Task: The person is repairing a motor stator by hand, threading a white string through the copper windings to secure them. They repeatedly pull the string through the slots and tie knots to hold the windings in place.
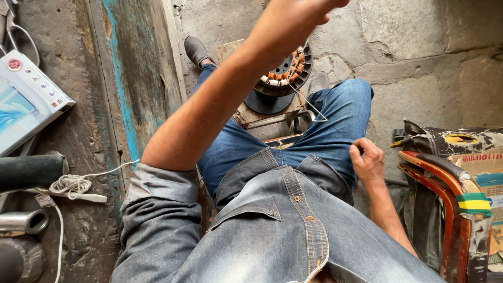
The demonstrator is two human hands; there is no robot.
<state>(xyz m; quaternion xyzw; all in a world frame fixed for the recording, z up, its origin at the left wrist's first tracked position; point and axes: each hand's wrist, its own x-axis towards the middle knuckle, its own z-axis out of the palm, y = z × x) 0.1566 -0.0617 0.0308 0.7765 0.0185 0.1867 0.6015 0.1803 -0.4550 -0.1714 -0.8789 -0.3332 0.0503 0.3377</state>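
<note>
A round motor stator (285, 71), a dark disc ringed with copper-coloured coils, sits on a small worn wooden block (262, 112) between the seated person's knees, near the top centre of the view. A thin pale thread (308, 102) runs from the coils down toward the person's right thigh and loops there.

The left hand (293, 18) is raised high over the stator, fingers drawn together as if pinching the thread, though the grip itself is cut off by the upper edge, so I cannot tell what it holds. The right hand (367, 160) rests on the right thigh, fingers curled narrow against the blue denim.

To the right stands a battered chair (445, 188) with a curved red-brown frame, a band of green and yellow tape on it, and beside it a cardboard box (484, 170) with a red-striped label. On the left lie a white plastic appliance panel (26, 97) with small buttons and a blue picture, a dark cylinder (29, 170), a metal pipe (23, 221) and a coiled white cord (70, 186). A weathered wooden plank (131, 78) streaked with blue paint runs up the cracked concrete floor (419, 52), which lies bare to the upper right.
</note>
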